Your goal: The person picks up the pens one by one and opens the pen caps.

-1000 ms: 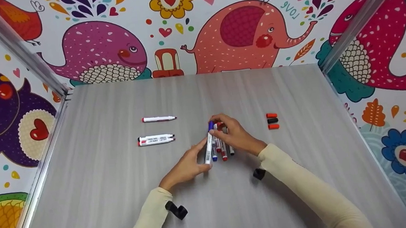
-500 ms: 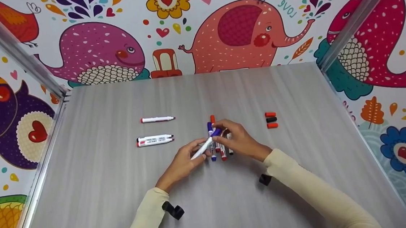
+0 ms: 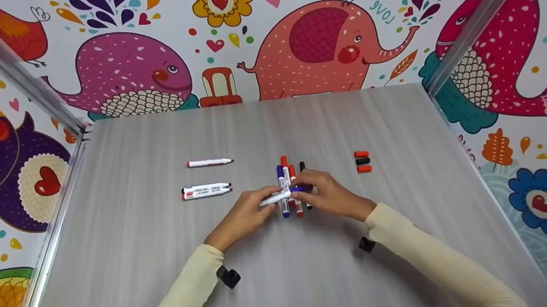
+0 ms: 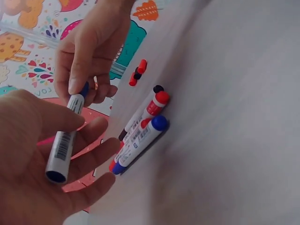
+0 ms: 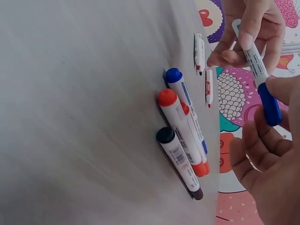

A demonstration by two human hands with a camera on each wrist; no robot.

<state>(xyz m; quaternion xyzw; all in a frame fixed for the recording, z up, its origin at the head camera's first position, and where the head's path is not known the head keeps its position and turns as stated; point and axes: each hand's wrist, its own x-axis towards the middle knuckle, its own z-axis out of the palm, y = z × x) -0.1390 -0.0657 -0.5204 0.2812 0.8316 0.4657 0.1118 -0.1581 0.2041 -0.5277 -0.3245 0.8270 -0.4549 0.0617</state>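
Observation:
A white marker with a blue cap [image 3: 276, 198] is held between my two hands, above the middle of the table. My left hand [image 3: 245, 213] pinches its white barrel [image 4: 62, 149] between thumb and fingers, the other fingers spread. At the far end, my right hand [image 3: 330, 195] grips the blue cap [image 5: 269, 104] between thumb and fingers; the cap sits on the barrel. Beneath the hands lies a group of capped markers: a blue marker [image 5: 188, 108], red markers [image 5: 179, 129] and a black marker [image 5: 180, 161]. In the head view the hands partly cover them.
Left of the hands lie an uncapped red marker [image 3: 210, 163] and, nearer, an uncapped black marker [image 3: 210, 187] beside another uncapped red marker [image 3: 206, 194]. At right, two red caps [image 3: 364, 169] flank a black cap [image 3: 362, 161]. Patterned walls [image 3: 241, 48] border the grey table [image 3: 293, 279].
The blue-capped marker has turned from nearly upright in the head view to nearly level, cap to the right. My left hand shifted from its lower end to grip the barrel.

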